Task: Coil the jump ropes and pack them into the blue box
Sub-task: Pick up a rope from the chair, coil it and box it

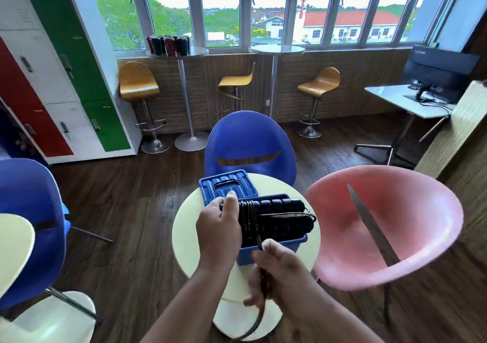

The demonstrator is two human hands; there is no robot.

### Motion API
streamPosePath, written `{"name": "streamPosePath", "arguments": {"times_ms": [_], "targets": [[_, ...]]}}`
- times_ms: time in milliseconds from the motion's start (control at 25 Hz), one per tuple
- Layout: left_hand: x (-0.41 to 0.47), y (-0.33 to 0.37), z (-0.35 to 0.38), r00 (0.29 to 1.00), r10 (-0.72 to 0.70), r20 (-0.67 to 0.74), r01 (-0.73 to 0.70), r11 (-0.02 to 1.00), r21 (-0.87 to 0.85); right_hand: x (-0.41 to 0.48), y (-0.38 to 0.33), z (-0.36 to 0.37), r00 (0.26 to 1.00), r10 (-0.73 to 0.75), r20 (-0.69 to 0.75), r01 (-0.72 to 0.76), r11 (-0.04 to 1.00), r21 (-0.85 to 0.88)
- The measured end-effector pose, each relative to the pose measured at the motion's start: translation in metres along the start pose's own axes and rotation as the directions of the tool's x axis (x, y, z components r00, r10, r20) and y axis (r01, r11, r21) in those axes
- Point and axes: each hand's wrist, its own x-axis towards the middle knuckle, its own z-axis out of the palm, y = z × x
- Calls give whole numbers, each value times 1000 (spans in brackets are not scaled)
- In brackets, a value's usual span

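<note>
Hands first: our left hand grips black jump rope handles with cord wound round them. At 6 o'clock our right hand pinches the loose cord. Beneath stands the blue box on a round table, lid at 12 o'clock, pink chair at 3.

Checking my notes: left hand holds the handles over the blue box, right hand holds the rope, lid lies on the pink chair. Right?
No: the head view shows the lid on the table, behind the box. The rest holds.
</note>
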Motion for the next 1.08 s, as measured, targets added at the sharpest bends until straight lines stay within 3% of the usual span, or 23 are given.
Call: {"name": "streamPosePath", "arguments": {"times_ms": [160, 200, 280, 320, 400, 600, 640, 760, 880, 1000, 1080], "targets": [[1, 5, -2, 992, -65, 104, 80, 985, -152, 17, -10, -24, 986, 45, 161, -12, 980, -199], [2, 5, -5, 978, -90, 189, 131, 967, -218, 21, -17, -31, 985, 75, 154, -25, 953, -302], [7, 3, -12, 912, -112, 394, 230, 937, -265, 32, -36, -52, 994, 112, 9, -96, 884, -458], [7, 3, -17, 879, -109, 464, 239, 943, -231, 37, -52, -61, 989, 139, -44, -141, 835, -532], [5, 2, -23, 843, -105, 527, 205, 970, -134, 46, -89, -67, 992, 129, 8, -84, 687, -722], [6, -2, -24, 858, -69, 508, 26, 995, 92, 55, -148, -35, 997, 71, 38, 8, 384, -923], [6, -2, -24, 870, -48, 491, -36, 986, 161, 53, -153, -28, 998, 64, 28, 3, 365, -931], [7, -5, -24, 928, 63, 367, -209, 905, 371, 38, -151, -12, 999, 23, -25, -32, 422, -906], [11, -4, -24, 978, 111, 175, -175, 894, 412, 17, -115, -3, 999, -14, -53, -33, 616, -787], [15, 2, -19, 985, 164, 56, -173, 915, 364, -3, -61, 10, 998, 15, -66, -45, 877, -479], [12, 7, -14, 989, 150, 10, -145, 935, 324, -10, -29, 19, 999, 18, -33, -26, 967, -254]]}}
